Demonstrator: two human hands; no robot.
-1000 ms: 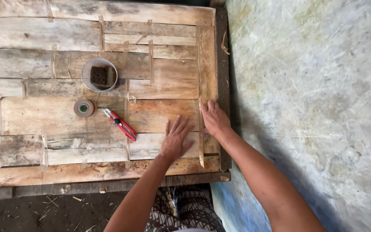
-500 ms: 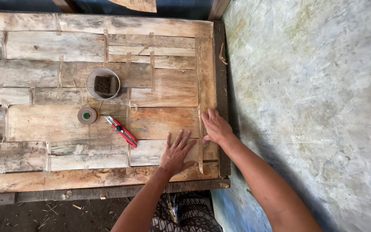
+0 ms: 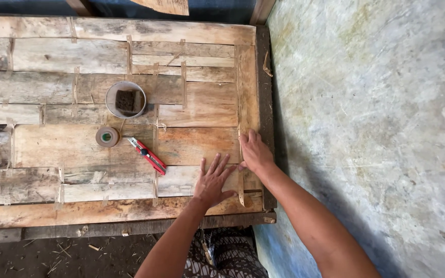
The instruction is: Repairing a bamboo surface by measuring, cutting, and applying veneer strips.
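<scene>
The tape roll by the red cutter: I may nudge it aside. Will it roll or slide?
The tape roll lies flat on its side, so it would likely slide, not roll. It looks small and probably light. The rough wooden panel may snag it.

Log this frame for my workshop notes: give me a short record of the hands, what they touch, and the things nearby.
left hand: flat, fingers spread, palm down on the sheet of pieced veneer
right hand: pressing on the long vertical strip at the sheet's right edge
utility knife: red, lying loose left of the left hand, untouched
tape roll: brown, flat on the sheet beside the knife
bowl: round, grey, with a dark sponge inside
floor: bare concrete to the right
</scene>
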